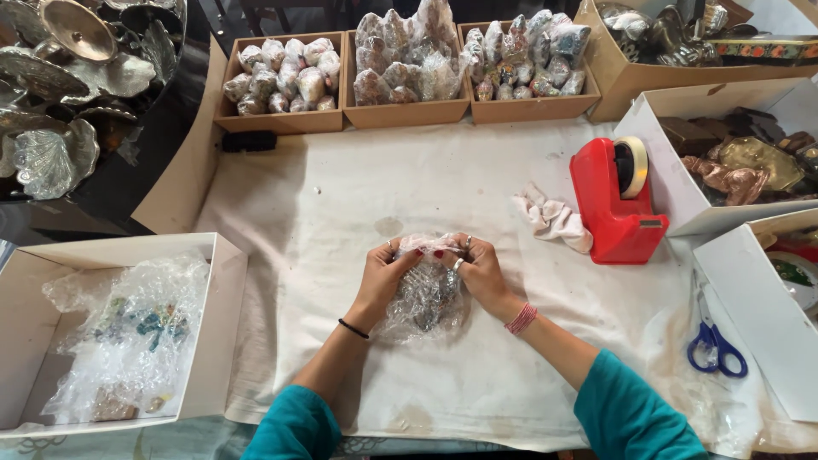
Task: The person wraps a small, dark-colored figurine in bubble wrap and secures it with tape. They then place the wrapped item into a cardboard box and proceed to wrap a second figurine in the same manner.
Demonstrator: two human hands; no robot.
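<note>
A cloth-covered tabletop (358,187) carries three wooden trays (281,121) of wrapped pieces at the far edge beyond the hands. One white box (223,324) holding bubble wrap sits well left of the left hand (385,274); one red tape dispenser (615,204), one crumpled rag (552,220) and one pair of blue scissors (714,341) lie right of the right hand (482,271). Both hands are clamped on one bubble-wrapped bundle (426,298), which lies between them, its long axis running from the fingertips back toward the person.
</note>
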